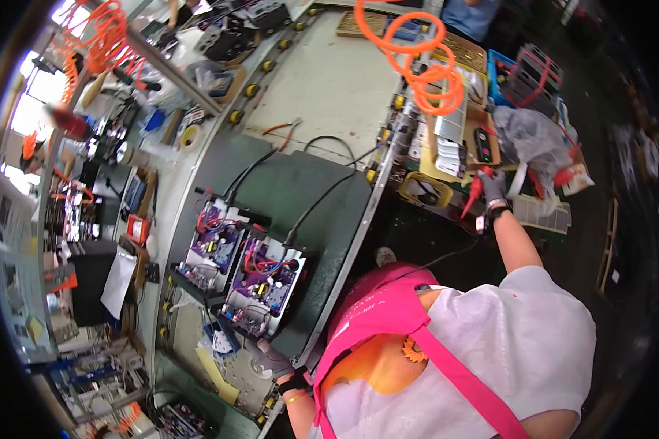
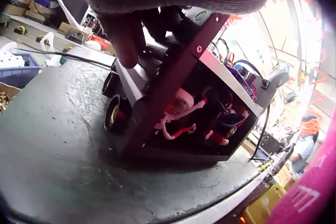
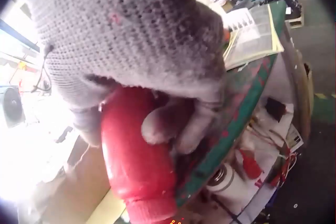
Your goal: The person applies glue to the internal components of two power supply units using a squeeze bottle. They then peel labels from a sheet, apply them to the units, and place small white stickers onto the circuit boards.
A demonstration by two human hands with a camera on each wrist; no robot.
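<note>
Two gloved hands are working apart, and both are grasping something. The left hand (image 1: 271,360) is gripping the end of the nearer open unit (image 1: 265,284), its fingers bending over the front panel (image 2: 131,79) beside round black fittings (image 2: 114,115). The right hand (image 1: 493,189) is clasping a red cylinder (image 3: 139,150), with its fingers curling round the body and a narrower ribbed end showing below them.

The nearer unit is resting on a green board (image 1: 311,192) on the worktop (image 1: 329,69), and a second open unit (image 1: 211,245) is lying right beside it. Both are showing purple circuit boards with red and blue wires. Black cables (image 1: 317,207) are running from the units across the green board, and pliers (image 1: 285,134) with orange handles are lying near its far edge.

The red cylinder is hanging in the right hand's grasp, well apart from the units and near a yellow basket (image 1: 426,192) and a cardboard box (image 1: 482,132) that is holding a black device (image 1: 483,145). A clear plastic bag (image 1: 527,139) is lying beyond that hand, and an orange coiled hose (image 1: 426,16) is dangling above the worktop.
</note>
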